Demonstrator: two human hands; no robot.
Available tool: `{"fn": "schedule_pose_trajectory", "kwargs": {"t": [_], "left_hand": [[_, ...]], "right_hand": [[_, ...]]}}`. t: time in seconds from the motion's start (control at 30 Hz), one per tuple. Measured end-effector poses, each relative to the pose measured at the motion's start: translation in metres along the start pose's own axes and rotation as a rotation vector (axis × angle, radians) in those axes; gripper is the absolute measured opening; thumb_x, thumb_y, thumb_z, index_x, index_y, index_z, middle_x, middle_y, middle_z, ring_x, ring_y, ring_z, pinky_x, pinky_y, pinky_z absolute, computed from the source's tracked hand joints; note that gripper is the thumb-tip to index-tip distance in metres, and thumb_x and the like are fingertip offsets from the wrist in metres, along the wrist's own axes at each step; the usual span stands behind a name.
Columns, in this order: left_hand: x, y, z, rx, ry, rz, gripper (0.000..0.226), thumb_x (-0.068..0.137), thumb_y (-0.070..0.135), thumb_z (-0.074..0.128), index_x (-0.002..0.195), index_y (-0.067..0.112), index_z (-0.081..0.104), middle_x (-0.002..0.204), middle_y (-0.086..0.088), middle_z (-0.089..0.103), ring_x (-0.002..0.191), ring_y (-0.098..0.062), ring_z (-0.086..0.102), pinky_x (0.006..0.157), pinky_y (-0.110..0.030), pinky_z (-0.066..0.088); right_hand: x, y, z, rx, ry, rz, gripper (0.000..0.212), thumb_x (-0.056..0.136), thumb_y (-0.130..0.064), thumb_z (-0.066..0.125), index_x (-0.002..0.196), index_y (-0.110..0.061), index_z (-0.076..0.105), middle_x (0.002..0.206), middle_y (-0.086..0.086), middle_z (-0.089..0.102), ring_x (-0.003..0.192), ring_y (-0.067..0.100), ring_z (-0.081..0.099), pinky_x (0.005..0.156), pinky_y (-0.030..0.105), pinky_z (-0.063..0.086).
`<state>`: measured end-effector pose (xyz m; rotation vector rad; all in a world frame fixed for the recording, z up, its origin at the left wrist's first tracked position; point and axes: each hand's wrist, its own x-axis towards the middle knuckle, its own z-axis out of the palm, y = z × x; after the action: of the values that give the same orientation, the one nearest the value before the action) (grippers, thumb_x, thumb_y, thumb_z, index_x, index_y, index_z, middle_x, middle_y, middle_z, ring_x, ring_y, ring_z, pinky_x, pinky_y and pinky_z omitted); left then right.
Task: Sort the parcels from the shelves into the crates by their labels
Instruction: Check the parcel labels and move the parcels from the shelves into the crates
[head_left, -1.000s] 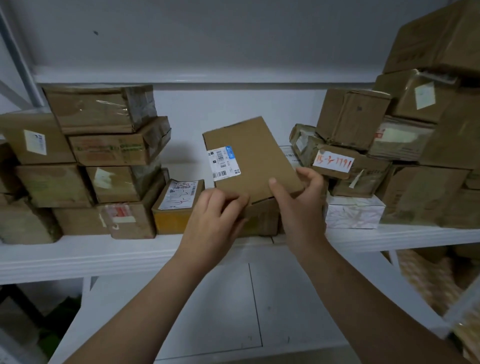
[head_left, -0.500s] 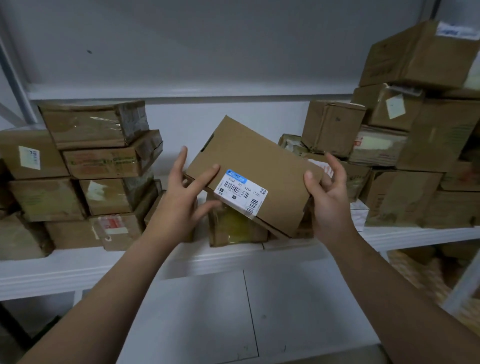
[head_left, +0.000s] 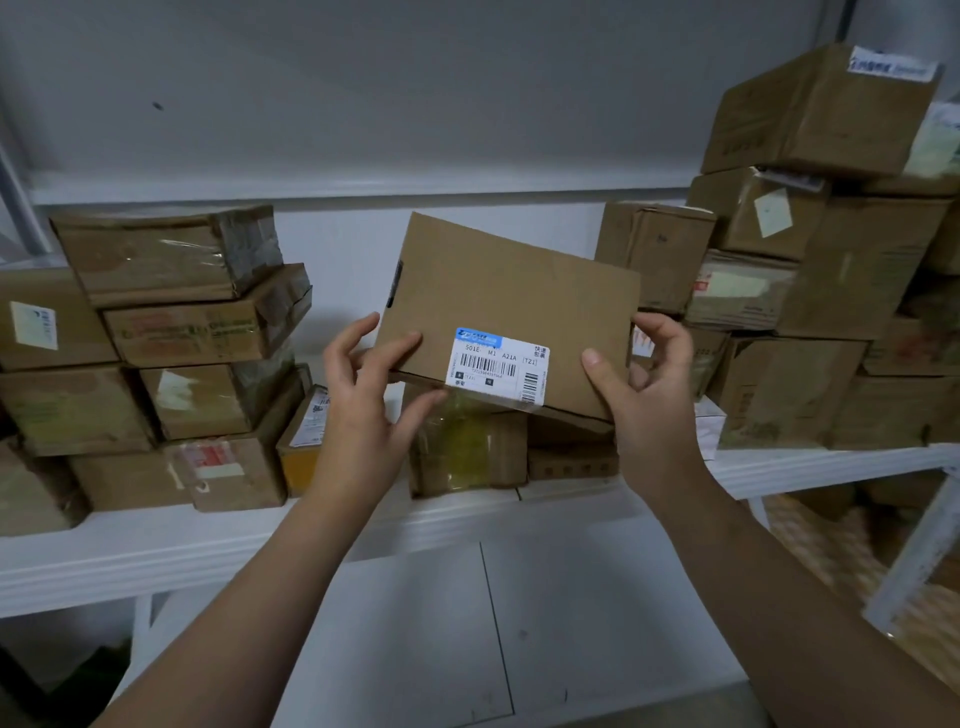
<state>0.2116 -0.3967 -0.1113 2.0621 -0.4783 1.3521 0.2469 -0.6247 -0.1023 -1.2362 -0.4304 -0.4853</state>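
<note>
White shelving (head_left: 156, 551) crosses the view; in front of it, left hand (head_left: 363, 410) and right hand (head_left: 644, 395) each pinch a lower corner of a flat brown parcel (head_left: 509, 296), held up before stacked boxes (head_left: 171, 332). Its blue-topped label (head_left: 498, 369) reads "501E M1 A21A TZ1". Parcel sits more level than half a second ago.

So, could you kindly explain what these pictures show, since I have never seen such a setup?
There is no machine here: a person works with bare hands, and one camera worn on the head looks forward and down. The left hand and right hand pinch the lower corners of a flat brown cardboard parcel, which is tilted, with its white barcode label facing the camera. Behind it, a white shelf carries stacks of taped brown cardboard boxes on both sides. No crates are in view.
</note>
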Motion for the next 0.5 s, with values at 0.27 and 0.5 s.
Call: {"fn": "schedule_pose_trajectory", "kwargs": {"t": [0.27,0.5], "left_hand": [[0.006,0.006,-0.017,0.024,0.033,0.140,0.068,0.074,-0.009,0.067,0.130,0.012,0.036,0.135,-0.003,0.038,0.120,-0.014,0.039,0.098,-0.036,0.039],[0.019,0.026,-0.026,-0.201,0.074,-0.190,0.036,0.087,0.027,0.057,0.116,0.041,0.042,0.114,0.016,0.048,0.107,-0.006,0.050,0.093,-0.015,0.040]], "right_hand": [[0.012,-0.026,-0.012,0.251,-0.018,0.139,0.026,0.093,-0.019,0.051,0.113,-0.017,0.069,0.128,0.010,0.060,0.107,0.018,0.064,0.071,0.026,0.055],[-0.003,-0.030,-0.001,0.026,-0.039,0.134,0.097,0.066,-0.090,0.037,0.140,-0.029,0.044,0.143,-0.002,0.048,0.133,0.015,0.043,0.115,0.044,0.029]]}}
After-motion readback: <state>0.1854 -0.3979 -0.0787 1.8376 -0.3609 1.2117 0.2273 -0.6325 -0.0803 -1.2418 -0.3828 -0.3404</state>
